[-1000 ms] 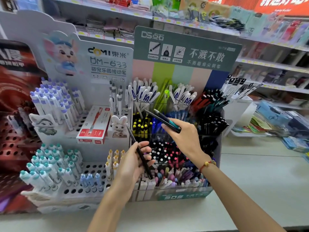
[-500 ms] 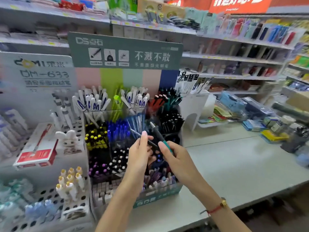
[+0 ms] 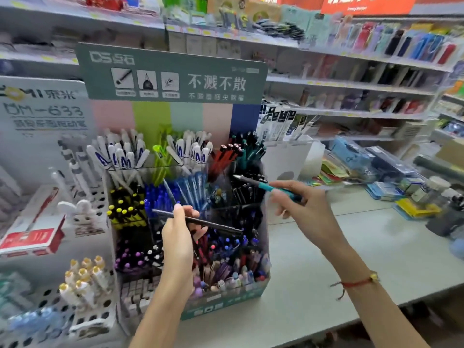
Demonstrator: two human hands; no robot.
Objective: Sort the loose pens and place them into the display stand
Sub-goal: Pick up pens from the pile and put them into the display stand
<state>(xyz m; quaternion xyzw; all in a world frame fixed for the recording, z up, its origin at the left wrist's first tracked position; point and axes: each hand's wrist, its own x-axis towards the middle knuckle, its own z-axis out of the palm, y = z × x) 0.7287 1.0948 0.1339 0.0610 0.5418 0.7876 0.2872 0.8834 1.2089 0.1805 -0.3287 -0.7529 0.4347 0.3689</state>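
Right, green header card (image 3: 170,71) on the display stand (image 3: 226,301) reads "DS" with white "不溅不散"; small print below blurred. Beside the stand, a white board (image 3: 37,106) shows "DM-633". Left hand (image 3: 179,234) pinches a dark pen (image 3: 216,226) level over the stand's middle compartments. Right hand (image 3: 305,209), apart from the left, grips a teal-grip pen (image 3: 266,187) at the stand's right edge, tip toward the black pens. Grey counter (image 3: 326,285) beside the stand lies open up to its front edge. Red bracelet (image 3: 356,282) on right wrist.
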